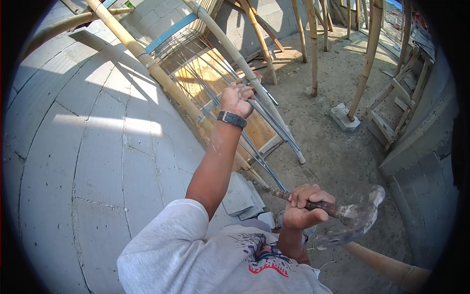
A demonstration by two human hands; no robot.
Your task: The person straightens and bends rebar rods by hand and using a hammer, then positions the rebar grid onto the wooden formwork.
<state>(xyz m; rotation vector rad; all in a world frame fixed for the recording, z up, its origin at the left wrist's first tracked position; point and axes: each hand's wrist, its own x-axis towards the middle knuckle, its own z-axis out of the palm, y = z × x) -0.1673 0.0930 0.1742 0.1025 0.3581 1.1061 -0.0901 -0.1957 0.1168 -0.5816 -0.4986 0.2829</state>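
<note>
My left hand [237, 100], wearing a dark wristwatch [231, 119], reaches forward with its fingers closed around thin grey metal rods [278, 126]. Those rods run from the fist down to the right, close beside a bamboo pole [229, 46]. Its fingertips are partly hidden. Nearer my body, my right hand [308, 203] is wrapped around the dark handle of a claw hammer [355, 213]. The hammer's worn, dirty head points to the right, away from the rods. More metal rods [254, 152] pass below my left forearm.
A grey block wall [98, 161] rises on the left, with a long bamboo pole [161, 76] along it. Upright bamboo props [367, 68] stand ahead; one rests on a concrete block [344, 117]. A wooden frame [399, 98] leans at right. Plywood [257, 125] lies under the rods.
</note>
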